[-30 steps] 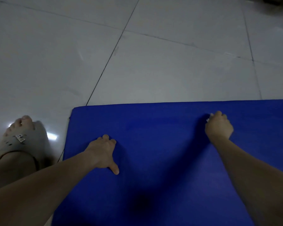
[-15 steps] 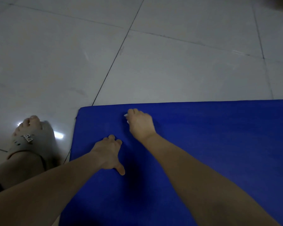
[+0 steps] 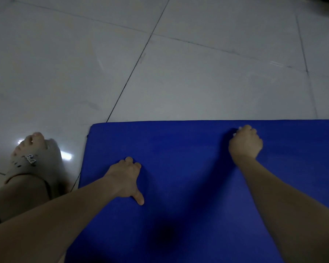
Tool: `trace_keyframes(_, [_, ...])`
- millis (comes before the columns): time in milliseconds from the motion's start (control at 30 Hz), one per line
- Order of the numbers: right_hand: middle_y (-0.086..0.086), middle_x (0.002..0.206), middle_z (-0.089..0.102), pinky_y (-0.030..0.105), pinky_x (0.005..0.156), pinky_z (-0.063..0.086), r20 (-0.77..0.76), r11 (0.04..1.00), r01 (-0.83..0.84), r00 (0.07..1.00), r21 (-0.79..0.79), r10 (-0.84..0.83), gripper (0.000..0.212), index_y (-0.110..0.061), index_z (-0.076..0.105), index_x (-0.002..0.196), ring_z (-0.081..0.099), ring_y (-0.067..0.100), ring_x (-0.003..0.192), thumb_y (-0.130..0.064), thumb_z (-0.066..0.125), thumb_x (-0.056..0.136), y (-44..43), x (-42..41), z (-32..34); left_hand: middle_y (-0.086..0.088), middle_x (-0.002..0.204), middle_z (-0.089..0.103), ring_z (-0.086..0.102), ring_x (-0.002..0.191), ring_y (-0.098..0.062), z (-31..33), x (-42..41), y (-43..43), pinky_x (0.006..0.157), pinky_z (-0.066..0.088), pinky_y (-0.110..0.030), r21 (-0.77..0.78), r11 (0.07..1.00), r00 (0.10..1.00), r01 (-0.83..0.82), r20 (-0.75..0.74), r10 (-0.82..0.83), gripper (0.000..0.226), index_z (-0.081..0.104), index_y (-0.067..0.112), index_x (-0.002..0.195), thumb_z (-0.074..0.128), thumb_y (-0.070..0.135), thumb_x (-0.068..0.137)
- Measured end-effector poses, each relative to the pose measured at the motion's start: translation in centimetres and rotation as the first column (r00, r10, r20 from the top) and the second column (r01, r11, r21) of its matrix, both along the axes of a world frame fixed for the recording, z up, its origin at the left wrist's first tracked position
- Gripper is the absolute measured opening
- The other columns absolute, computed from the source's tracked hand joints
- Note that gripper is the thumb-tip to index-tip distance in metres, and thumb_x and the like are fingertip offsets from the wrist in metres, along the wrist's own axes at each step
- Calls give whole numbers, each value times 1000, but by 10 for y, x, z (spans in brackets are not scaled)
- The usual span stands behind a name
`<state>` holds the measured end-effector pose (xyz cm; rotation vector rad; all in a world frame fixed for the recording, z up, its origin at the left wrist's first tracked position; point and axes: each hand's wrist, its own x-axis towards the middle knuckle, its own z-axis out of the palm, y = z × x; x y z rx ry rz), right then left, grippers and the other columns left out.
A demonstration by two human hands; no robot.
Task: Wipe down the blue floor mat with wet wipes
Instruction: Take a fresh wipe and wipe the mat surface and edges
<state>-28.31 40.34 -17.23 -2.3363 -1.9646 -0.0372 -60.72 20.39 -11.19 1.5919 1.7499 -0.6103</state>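
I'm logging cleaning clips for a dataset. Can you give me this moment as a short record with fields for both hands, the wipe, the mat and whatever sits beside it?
surface: blue floor mat, lying flat on grey floor tiles
right hand: grips a white wet wipe against the mat near its far edge
left hand: rests on the mat nearer its left edge, thumb spread, holds nothing
beside mat: foot in a grey sandal on the tiles, left of the mat
lighting: dim

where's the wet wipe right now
Head view, right side: the wet wipe is bunched under the right hand, near the far edge of the blue mat.
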Motion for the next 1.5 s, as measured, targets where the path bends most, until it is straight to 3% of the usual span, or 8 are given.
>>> trace_keyframes(267, [10, 96, 63, 34, 60, 38, -141, 928, -371, 921, -25, 364, 10, -9, 58, 105, 62, 25, 76, -14, 55, 97, -58, -170, 10, -3, 138, 38, 45, 121, -19, 0, 1, 0, 96, 51, -34, 0, 1000, 1000, 8, -18, -8, 120, 36, 19, 149, 81, 78, 55])
trace_keyframes(467, [9, 93, 63, 37, 68, 44, -154, 603, -797, 592, 32, 791, 13, -10, 62, 102, 61, 27, 78, -17, 65, 91, -76, -211, 12, 1, 124, 38, 42, 107, -16, 2, 0, -2, 82, 46, -29, 19, 1000, 1000, 9, 8, -10, 108, 43, 20, 136, 80, 80, 54])
trace_keyframes(667, [18, 104, 63, 42, 68, 50, -14, 938, -347, 938, -20, 346, 17, -7, 58, 104, 64, 37, 88, -21, 59, 96, 4, -58, 8, 4, 129, 35, 39, 112, -14, -3, -5, -6, 86, 44, -28, 44, 999, 998, -5, 56, 3, 111, 38, 22, 143, 81, 77, 57])
trace_keyframes(800, [24, 117, 59, 41, 69, 42, 31, 998, 5, 1000, -62, -3, 30, -1, 51, 121, 61, 40, 97, -23, 53, 102, 30, 30, 16, 4, 128, 35, 40, 114, -14, -7, -6, -6, 91, 46, -28, 60, 998, 998, -4, 67, 0, 111, 38, 22, 143, 81, 77, 57])
trace_keyframes(900, [24, 117, 59, 39, 66, 39, -26, 992, 106, 994, -70, -108, 27, 0, 49, 122, 61, 41, 98, -19, 47, 104, 28, 10, 10, 1, 135, 35, 41, 118, -16, -7, -6, -4, 97, 48, -31, 54, 999, 999, 1, 54, -4, 115, 37, 21, 147, 82, 76, 56])
trace_keyframes(1200, [9, 99, 64, 33, 59, 35, -74, 915, -399, 916, -55, 395, 9, -11, 56, 104, 64, 25, 84, -11, 56, 94, -34, -198, 14, 0, 127, 38, 43, 111, -17, -7, -3, -3, 87, 47, -30, 68, 997, 999, 21, 25, -23, 108, 42, 19, 139, 82, 76, 56])
trace_keyframes(1367, [10, 110, 62, 35, 71, 44, -232, 595, -795, 605, -120, 761, 17, -10, 56, 115, 61, 27, 96, -16, 54, 99, -94, -271, 19, 3, 119, 41, 44, 104, -16, -12, -10, -8, 84, 47, -31, 123, 992, 997, 18, 76, -28, 101, 47, 24, 130, 80, 79, 52])
trace_keyframes(1500, [11, 103, 66, 39, 68, 47, -229, 746, -665, 729, -15, 645, 13, -10, 62, 104, 65, 31, 88, -20, 59, 97, -65, -206, 14, 7, 92, 53, 53, 80, -14, -7, -25, -7, 68, 47, -32, 142, 959, 941, -245, 274, 199, 56, 52, 24, 83, 81, 69, 66])
